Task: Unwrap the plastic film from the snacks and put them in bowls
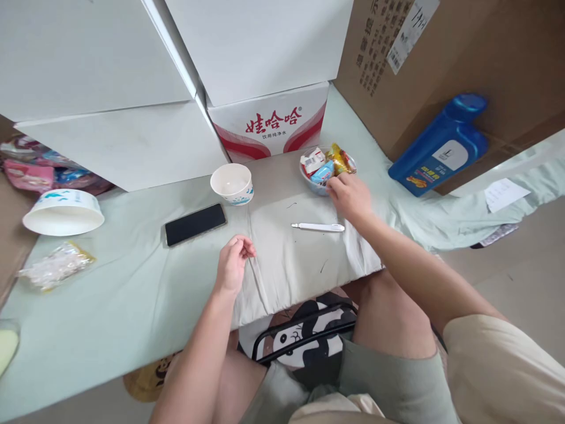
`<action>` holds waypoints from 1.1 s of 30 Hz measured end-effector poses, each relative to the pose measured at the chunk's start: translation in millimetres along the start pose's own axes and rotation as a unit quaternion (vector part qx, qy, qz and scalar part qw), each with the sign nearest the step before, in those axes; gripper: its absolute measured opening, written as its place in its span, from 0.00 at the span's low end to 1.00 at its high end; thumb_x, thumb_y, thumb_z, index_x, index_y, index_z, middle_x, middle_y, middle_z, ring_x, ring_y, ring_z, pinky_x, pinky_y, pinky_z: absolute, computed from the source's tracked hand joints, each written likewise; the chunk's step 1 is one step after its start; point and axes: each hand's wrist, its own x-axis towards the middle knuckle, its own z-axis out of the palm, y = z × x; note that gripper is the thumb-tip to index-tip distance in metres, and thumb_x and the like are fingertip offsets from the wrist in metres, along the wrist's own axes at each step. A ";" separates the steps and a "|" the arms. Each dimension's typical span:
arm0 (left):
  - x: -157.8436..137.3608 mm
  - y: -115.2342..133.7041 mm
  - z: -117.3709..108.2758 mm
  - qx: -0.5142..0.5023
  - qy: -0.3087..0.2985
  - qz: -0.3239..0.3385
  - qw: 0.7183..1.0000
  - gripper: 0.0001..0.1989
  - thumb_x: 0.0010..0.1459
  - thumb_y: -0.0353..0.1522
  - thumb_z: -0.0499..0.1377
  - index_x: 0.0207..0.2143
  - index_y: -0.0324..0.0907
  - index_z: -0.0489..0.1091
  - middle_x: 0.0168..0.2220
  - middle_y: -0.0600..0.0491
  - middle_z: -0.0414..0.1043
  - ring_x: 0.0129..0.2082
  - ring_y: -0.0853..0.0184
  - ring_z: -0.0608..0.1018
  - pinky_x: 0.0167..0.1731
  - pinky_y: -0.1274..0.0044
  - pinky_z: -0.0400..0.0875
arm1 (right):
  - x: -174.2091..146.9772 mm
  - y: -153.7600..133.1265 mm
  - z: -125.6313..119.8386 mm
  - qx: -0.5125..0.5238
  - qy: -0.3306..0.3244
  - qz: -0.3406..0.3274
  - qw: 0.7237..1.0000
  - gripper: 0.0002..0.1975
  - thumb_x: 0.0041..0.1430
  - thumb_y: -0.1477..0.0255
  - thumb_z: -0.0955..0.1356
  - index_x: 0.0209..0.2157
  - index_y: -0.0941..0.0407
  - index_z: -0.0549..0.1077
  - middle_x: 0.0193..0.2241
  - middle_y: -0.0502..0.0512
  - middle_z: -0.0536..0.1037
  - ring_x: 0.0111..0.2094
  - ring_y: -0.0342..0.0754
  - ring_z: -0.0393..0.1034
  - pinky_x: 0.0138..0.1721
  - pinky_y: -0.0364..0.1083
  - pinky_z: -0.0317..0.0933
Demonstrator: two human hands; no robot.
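Observation:
At the back of the cloth-covered table, a clear bowl (316,188) holds several wrapped snacks: a white-and-red one (312,160), a light blue one (323,172) and a yellow one (339,158). My right hand (350,197) has its fingers closed at the bowl's front right rim, hiding part of it. Over the table's near part, my left hand (235,262) is loosely curled, with nothing visible in it. Behind it stands an upright white paper cup (232,184) with a blue print. A white pen (318,227) lies in front of the bowl.
A black phone (195,225) lies left of the cup. Farther left are a tipped paper bowl (64,213) and a clear plastic packet (59,266). White boxes (269,121) line the back. A blue bottle (441,147) leans by a brown carton (424,70) at right.

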 end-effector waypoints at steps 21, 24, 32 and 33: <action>-5.2 -8.5 -24.6 0.062 -0.059 -0.003 0.996 0.19 0.58 0.50 0.59 0.29 0.44 0.72 0.24 0.52 0.71 0.29 0.62 0.72 0.34 0.71 0.66 | 107.8 66.9 30.0 -0.064 -0.146 0.186 0.970 0.30 0.71 0.55 0.56 0.65 0.54 0.69 0.64 0.73 0.68 0.67 0.69 0.60 0.62 0.67 0.57; -1.2 -12.6 -30.3 0.098 -0.070 -0.008 0.993 0.19 0.61 0.49 0.58 0.30 0.45 0.72 0.26 0.52 0.72 0.30 0.62 0.72 0.34 0.71 0.64 | 144.2 80.6 42.8 -0.075 -0.203 0.162 0.963 0.33 0.71 0.53 0.56 0.71 0.51 0.62 0.76 0.63 0.49 0.76 0.67 0.41 0.71 0.70 0.42; 0.7 -10.2 -30.0 0.092 -0.085 -0.017 0.992 0.18 0.61 0.48 0.57 0.30 0.44 0.71 0.25 0.53 0.71 0.30 0.63 0.71 0.34 0.72 0.64 | 140.6 82.2 58.1 -0.049 -0.226 0.133 0.964 0.36 0.72 0.59 0.50 0.75 0.60 0.50 0.77 0.64 0.46 0.76 0.62 0.43 0.73 0.63 0.47; -1.0 -7.7 -27.9 0.089 -0.085 -0.019 0.992 0.17 0.61 0.47 0.57 0.30 0.44 0.71 0.25 0.54 0.70 0.29 0.64 0.71 0.34 0.73 0.65 | 132.7 77.5 55.8 -0.047 -0.227 0.122 0.965 0.36 0.71 0.60 0.51 0.74 0.61 0.52 0.76 0.66 0.49 0.76 0.63 0.45 0.73 0.63 0.47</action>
